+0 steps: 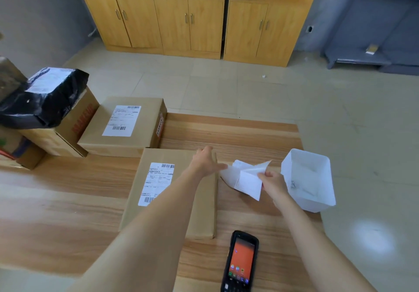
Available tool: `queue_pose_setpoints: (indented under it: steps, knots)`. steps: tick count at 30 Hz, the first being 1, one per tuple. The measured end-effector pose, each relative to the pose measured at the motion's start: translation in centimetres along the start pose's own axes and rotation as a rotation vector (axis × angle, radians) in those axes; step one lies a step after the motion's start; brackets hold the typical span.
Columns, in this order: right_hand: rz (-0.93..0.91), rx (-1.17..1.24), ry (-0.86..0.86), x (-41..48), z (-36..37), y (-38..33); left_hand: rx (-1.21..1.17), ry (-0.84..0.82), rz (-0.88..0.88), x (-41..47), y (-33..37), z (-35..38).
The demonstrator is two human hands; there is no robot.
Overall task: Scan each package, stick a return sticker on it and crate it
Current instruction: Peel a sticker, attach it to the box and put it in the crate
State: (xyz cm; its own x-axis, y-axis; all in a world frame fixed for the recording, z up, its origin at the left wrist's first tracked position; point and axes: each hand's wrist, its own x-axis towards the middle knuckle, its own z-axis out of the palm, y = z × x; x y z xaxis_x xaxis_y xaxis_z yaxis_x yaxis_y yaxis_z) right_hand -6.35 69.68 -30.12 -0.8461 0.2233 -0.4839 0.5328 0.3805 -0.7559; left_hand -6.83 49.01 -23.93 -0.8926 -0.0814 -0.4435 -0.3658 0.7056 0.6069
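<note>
View: head camera, the only one I have, looking down over both forearms onto a wooden table (68, 189).
Landmark: the near package (204, 212), a flat cardboard box with a white barcode label on its top, lying in the middle of the table.
Left hand (205, 163): I see it over the far right corner of the near package, fingers stretched out straight towards the right, one fingertip touching the left edge of the white sheets.
Right hand (273, 181): just right of the near package, thumb and fingers pinching the sticker sheet (248, 184).
Sticker sheet: white, lifted off the table beside the near package's right edge, one corner curling up; more white sheets lie under it.
Paper tray (317, 192): a white open box right of the near package, just beyond my right hand; I cannot tell what lies in it.
Handheld scanner (241, 262): black, orange screen lit and facing up, flat on the table near the package's front right corner, touched by neither hand.
Second package (147, 128): cardboard, labelled, behind the near package and to its left.
Box with red print (77, 119): left of the second package, touching it.
Black-wrapped parcel (45, 101): on top of the box with red print.
Cabinets (190, 19): light wood with closed doors, well beyond the near package, against the far wall.
</note>
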Motion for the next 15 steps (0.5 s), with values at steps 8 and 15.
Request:
queue_pose_setpoints:
  steps: [8,15]
  knots:
    - [-0.14,0.182,-0.001,-3.9,1.6,-6.6,-0.053,0.01,0.097,-2.4,0.6,-1.7]
    - [-0.224,0.195,-0.055,-7.5,5.0,-9.9,-0.13,0.021,0.137,-4.1,-1.0,-3.2]
